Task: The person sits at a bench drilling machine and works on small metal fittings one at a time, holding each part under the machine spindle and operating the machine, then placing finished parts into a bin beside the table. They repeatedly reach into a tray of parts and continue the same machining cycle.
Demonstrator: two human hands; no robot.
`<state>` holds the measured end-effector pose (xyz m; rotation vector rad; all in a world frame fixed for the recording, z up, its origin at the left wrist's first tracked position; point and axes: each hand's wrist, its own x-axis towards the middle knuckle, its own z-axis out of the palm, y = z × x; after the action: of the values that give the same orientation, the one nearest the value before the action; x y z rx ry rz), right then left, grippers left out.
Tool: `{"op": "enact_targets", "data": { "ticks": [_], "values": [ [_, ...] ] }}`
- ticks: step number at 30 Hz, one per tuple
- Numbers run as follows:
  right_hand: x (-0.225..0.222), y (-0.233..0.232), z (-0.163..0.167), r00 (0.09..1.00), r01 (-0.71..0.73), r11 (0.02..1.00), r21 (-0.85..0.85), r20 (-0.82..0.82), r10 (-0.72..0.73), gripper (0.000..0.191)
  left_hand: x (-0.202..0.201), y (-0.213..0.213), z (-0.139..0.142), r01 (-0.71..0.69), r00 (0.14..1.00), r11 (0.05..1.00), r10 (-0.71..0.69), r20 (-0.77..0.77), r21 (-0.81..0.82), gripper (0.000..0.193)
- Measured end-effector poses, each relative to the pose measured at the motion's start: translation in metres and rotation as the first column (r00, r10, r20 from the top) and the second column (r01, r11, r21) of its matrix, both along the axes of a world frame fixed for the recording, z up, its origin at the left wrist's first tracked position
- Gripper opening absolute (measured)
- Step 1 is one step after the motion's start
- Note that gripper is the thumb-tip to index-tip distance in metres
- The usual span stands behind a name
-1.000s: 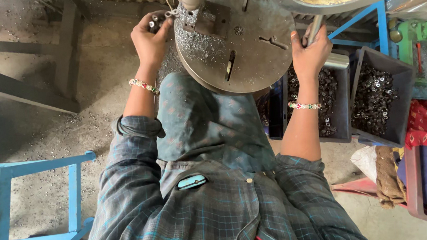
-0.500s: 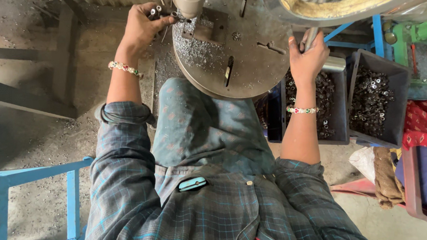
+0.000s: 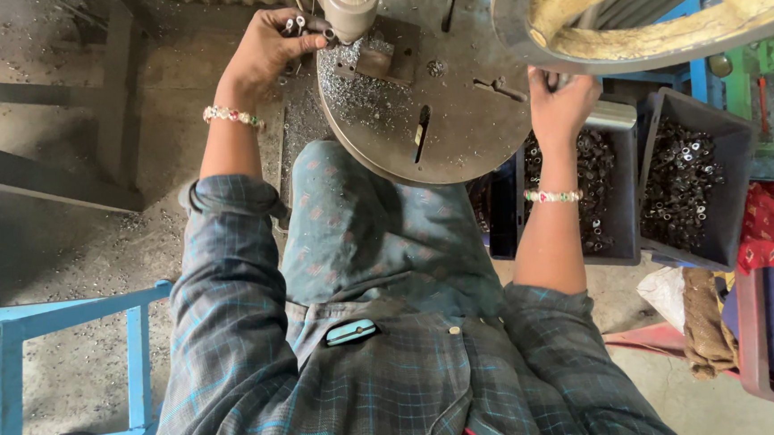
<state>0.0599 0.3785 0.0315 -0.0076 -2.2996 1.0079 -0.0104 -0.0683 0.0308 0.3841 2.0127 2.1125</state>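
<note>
Pinching a few small dark metal sleeves (image 3: 293, 24) in a clenched grip, the left hand (image 3: 267, 47) is holding them just beside the grey press ram (image 3: 346, 7) at the far edge of the round steel plate (image 3: 454, 142), which is lying dusted with metal chips. Further right, the right hand (image 3: 561, 106) is grasping a metal lever handle (image 3: 612, 114) beneath the big flywheel (image 3: 652, 4), above two dark bins (image 3: 727, 179) holding small metal parts.

No packages, labels, signs or screens show anywhere in this view; the nearest thing to a container is a pair of open dark plastic bins (image 3: 723, 143) of loose metal parts, unmarked
</note>
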Motion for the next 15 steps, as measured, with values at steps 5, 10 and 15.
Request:
{"op": "enact_targets", "data": {
  "ticks": [5,10,15],
  "values": [
    [-0.034,0.001,-0.016,0.998,0.008,0.948,0.319,-0.065,0.013,0.046,0.009,0.019,-0.019,-0.109,0.994,0.924,0.096,0.053,0.366,0.019],
    [-0.065,-0.013,-0.003,1.0,-0.004,0.96,0.281,0.003,0.003,0.051,0.021,0.047,-0.042,-0.304,0.952,0.784,0.274,0.138,0.541,0.015],
    [-0.12,-0.035,0.041,0.993,0.109,0.958,0.267,-0.074,-0.092,0.056,0.017,0.045,-0.044,-0.319,0.948,0.805,0.277,0.159,0.501,0.013]
  ]
}}
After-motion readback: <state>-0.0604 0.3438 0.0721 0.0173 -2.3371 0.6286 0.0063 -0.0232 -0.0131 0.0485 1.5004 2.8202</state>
